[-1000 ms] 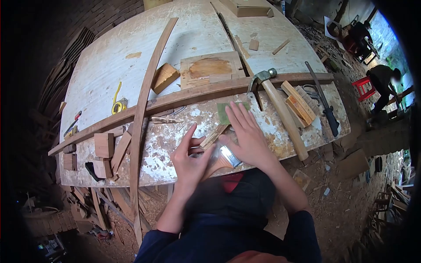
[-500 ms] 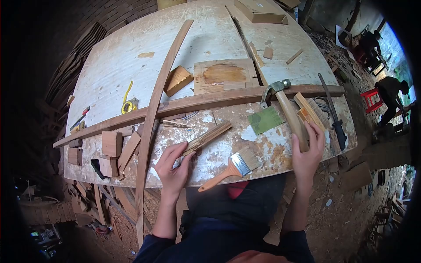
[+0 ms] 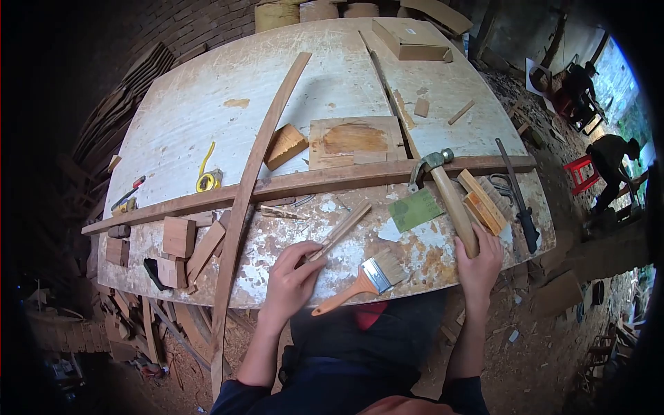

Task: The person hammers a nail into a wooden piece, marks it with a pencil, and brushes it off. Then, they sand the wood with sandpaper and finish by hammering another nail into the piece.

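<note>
My left hand (image 3: pixel 292 280) is closed on the near end of a short wood strip (image 3: pixel 347 225), whose far end points up and right above the worktable (image 3: pixel 332 270). My right hand (image 3: pixel 481 263) is wrapped round the lower handle of a claw hammer (image 3: pixel 453 200); the hammer's head rests by a long wooden beam (image 3: pixel 311 181). Between my hands lie a wide paint brush (image 3: pixel 366 280) and a green sandpaper sheet (image 3: pixel 416 210). Just above my right hand sits a wooden-backed brush (image 3: pixel 484 204).
A long slat (image 3: pixel 259 152) crosses the beam and overhangs the front edge. Wood blocks (image 3: pixel 178 237) and a tape measure (image 3: pixel 209 180) are at left. A black-handled tool (image 3: pixel 527 221) lies at right. Two people (image 3: pixel 610 162) are in the right background.
The view has shifted slightly. My left hand has moved right and turned the wood strip to a steeper angle. My right hand has closed more fully round the hammer handle.
</note>
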`<state>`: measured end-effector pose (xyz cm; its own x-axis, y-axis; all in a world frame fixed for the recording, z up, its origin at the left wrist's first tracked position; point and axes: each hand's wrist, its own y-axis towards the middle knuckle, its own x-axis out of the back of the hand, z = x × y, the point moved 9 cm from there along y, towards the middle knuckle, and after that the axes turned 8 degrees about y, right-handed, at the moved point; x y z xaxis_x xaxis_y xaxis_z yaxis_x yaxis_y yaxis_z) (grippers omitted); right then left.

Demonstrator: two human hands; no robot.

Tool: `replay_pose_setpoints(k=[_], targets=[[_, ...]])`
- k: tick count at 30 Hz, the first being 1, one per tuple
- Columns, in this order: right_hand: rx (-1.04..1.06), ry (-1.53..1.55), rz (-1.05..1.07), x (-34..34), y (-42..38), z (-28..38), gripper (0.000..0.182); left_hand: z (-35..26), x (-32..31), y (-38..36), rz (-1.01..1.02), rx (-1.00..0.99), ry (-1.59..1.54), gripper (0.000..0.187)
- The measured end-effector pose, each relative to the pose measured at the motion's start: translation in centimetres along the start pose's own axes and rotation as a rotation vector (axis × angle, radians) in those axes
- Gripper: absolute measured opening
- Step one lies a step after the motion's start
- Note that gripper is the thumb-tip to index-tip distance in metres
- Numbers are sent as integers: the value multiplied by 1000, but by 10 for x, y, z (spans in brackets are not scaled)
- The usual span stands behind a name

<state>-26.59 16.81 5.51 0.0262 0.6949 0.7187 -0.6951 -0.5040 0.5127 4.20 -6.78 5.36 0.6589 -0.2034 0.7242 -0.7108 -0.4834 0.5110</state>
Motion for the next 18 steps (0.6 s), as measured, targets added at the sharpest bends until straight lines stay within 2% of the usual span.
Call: replay_pose_setpoints(k=[2, 5, 8, 11, 14, 15, 18], targets=[[-48, 31, 17, 1, -3, -5, 46, 0, 8, 0, -40, 48, -6, 30], [-267, 366, -6, 5, -18, -15, 41, 7, 13, -3, -75, 111, 61, 34], [-281, 595, -86, 21, -40, -11, 48, 16, 13, -7, -78, 141, 115, 35], [-352, 1129, -207, 25, -55, 7, 58, 19, 6, -6, -64, 155, 104, 32], [-361, 1456, 174, 8, -56, 27, 60, 13, 2, -4, -48, 159, 45, 27], [-413, 1525, 180, 2, -54, 37, 52, 11, 1, -1, -50, 157, 21, 26], [-482, 1559, 179, -15, -57, 35, 48, 1, -9, 3, -35, 33, 93, 24]])
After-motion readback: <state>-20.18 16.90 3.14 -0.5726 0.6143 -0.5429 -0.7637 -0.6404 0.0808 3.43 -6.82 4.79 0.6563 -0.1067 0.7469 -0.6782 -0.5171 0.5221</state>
